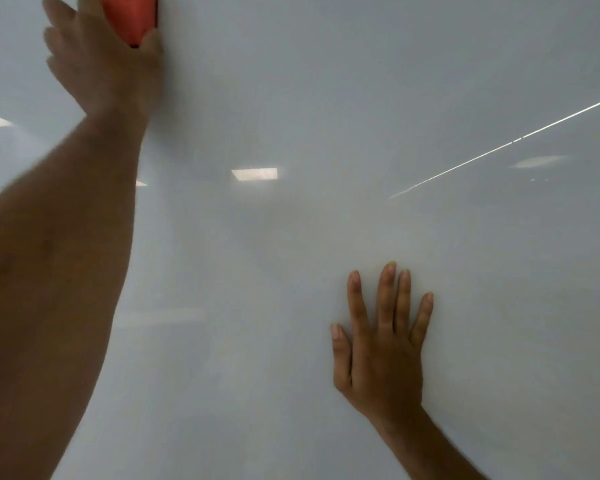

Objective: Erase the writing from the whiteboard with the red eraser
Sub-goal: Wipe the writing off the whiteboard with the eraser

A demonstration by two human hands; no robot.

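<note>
The bare left forearm (pixel 52 289) is closest to the lens, a broad, slightly blurred mass rising from the lower left corner toward the top of the frame. Behind it the whiteboard (pixel 326 98) fills the whole view, glossy and pale, and no writing shows on the part that is in sight. Its surface carries reflections: a small bright rectangle (pixel 254 173) near the middle, paler patches at the left edge, and a thin bright streak (pixel 506 143) slanting up toward the right edge.

The right hand (pixel 381 344) lies flat against the board in the lower right, palm to the surface, fingers straight and lightly spread, thumb out to the left, holding nothing. The left hand (pixel 97 53) is at the upper left, motion-blurred, its fingers curled over one side of the red eraser (pixel 130 15) and the thumb closed against the other. The eraser sits at the very top edge, partly cut off by the frame, against the board and well apart from the right hand.
</note>
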